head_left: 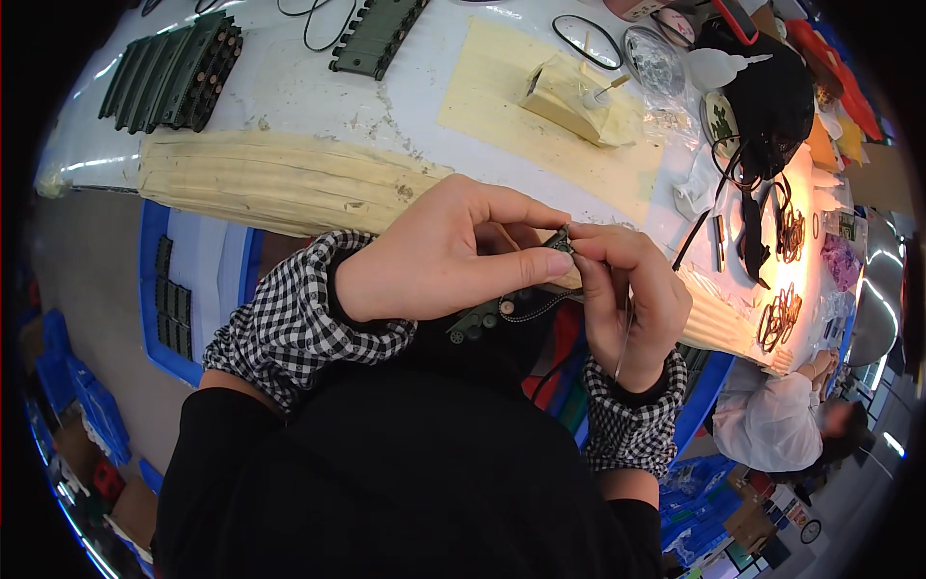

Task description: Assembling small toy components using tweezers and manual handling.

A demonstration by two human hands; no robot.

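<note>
Above my lap, near the table's front edge, both hands meet at a small dark green model part (558, 239). My left hand (434, 256) pinches it between thumb and fingers. On the other side, the fingertips of my right hand (632, 280) close on the same part. A thin metal tool (627, 333), its kind unclear, rests within my right hand. Below my left hand shows a green piece with small round wheels (473, 325), partly covered by the hand. Beside it curves a dark beaded strip (535, 314). My fingers hide how these pieces join.
Stacked green ribbed pieces (169, 77) lie far left, another green piece (376, 39) beside them. A yellowish block (579, 101) holds a small bottle and sticks. Bottles, pliers (752, 236) and cords crowd the right. Blue trays (154, 328) sit below the padded edge (280, 179). Another person (772, 415) works at right.
</note>
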